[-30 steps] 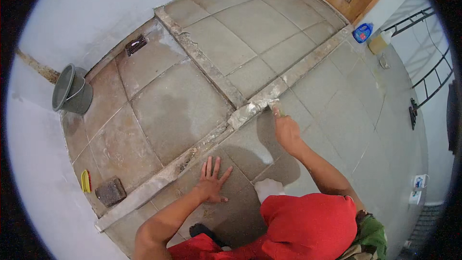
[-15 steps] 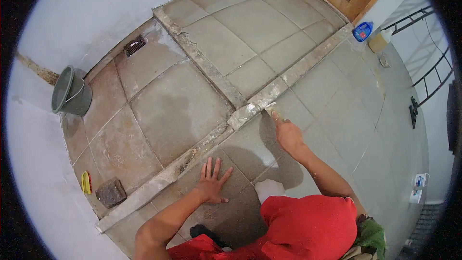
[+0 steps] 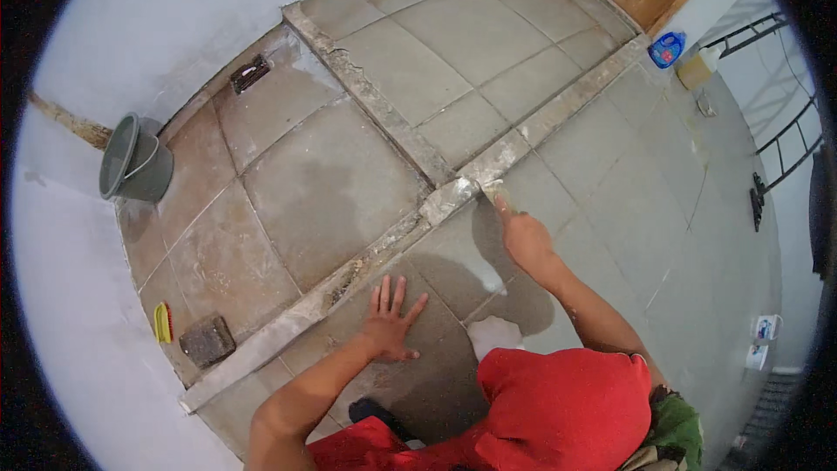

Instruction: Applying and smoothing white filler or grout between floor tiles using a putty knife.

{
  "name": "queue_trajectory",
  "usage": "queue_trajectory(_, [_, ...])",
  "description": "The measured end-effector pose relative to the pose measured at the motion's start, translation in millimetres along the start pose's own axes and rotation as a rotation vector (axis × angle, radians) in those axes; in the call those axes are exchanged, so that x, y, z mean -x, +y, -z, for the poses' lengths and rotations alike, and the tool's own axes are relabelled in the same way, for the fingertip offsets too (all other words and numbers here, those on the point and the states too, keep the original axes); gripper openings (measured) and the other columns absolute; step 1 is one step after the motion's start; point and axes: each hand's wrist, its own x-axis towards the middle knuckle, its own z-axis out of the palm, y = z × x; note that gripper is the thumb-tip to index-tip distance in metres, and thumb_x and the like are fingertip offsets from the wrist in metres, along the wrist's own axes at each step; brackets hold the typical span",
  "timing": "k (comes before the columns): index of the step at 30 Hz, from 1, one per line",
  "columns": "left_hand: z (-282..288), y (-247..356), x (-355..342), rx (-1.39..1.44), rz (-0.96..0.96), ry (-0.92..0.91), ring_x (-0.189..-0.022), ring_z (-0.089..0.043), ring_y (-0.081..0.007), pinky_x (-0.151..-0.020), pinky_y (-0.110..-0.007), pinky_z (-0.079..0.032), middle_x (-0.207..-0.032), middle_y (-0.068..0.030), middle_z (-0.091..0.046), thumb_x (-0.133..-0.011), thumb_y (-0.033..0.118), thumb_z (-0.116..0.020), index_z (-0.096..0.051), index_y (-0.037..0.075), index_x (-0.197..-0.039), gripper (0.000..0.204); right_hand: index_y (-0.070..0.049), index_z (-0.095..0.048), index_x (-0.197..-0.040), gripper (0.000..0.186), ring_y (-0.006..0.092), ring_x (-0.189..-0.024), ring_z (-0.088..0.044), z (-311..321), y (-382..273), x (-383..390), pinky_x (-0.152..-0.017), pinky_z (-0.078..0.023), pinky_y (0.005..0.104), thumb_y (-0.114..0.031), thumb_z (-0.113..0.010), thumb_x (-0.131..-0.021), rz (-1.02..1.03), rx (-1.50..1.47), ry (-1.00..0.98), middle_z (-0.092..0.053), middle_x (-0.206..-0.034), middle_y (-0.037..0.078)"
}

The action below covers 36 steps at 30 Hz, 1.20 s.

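Right hand [image 3: 528, 241]: gripping scraper [image 3: 488, 193] at curb [image 3: 500, 158].
Left hand [image 3: 390, 328]: spread.
Curb axis: near-left to far-right, beyond my hands.

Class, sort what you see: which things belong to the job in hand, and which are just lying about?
In use:
small flat-bladed tool, in the right hand
raised pale concrete strip, by the tool's tip

Apparently just lying about:
round grey plastic bucket
small yellow-and-red brush
rough brown block
blue plastic bottle
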Motion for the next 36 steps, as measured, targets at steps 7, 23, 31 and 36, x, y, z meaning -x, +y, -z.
queue_trajectory(7, [2,-4,2,0.013,-0.025,-0.002,-0.148,0.019,-0.0555,-0.118,-0.065,0.005,-0.162,-0.0330,0.016,-0.074,0.068,-0.074,0.002,0.024,-0.163,0.125,-0.006,-0.047,-0.146,0.050,0.0454,-0.074,-0.067,-8,13,-15,-0.068,-0.052,0.0567,-0.012,-0.049,-0.096,0.082,0.019,0.064,-0.066,-0.080,0.029])
queue_trajectory(23, [-5,-1,4,0.004,0.036,0.006,-0.149,0.016,-0.0536,-0.120,-0.062,0.003,-0.164,-0.0294,0.015,-0.071,0.066,-0.077,0.001,0.027,-0.163,0.127,0.001,-0.062,-0.121,0.032,0.0380,-0.086,-0.072,34,-43,-23,-0.072,-0.059,0.0484,-0.009,-0.050,-0.094,0.232,0.110,-0.044,-0.072,-0.091,0.022])
queue_trajectory(31, [3,-2,4,-0.002,0.010,0.018,-0.149,0.017,-0.0540,-0.119,-0.063,0.003,-0.164,-0.0293,0.015,-0.073,0.067,-0.076,0.005,0.028,-0.163,0.127,0.000,-0.053,-0.140,0.052,0.0392,-0.077,-0.071,22,-28,-19,-0.067,-0.057,0.0497,-0.003,-0.051,-0.088,0.177,0.139,0.006,-0.071,-0.084,0.023])
queue_trajectory(36, [-8,-5,6,0.021,0.006,0.066,-0.149,0.016,-0.0547,-0.119,-0.064,0.003,-0.164,-0.0302,0.013,-0.071,0.067,-0.076,0.001,0.027,-0.163,0.127,0.000,-0.050,-0.142,0.055,0.0396,-0.077,-0.071,14,-32,-17,-0.067,-0.057,0.0494,-0.003,-0.052,-0.088,0.150,0.205,-0.007,-0.071,-0.085,0.023])
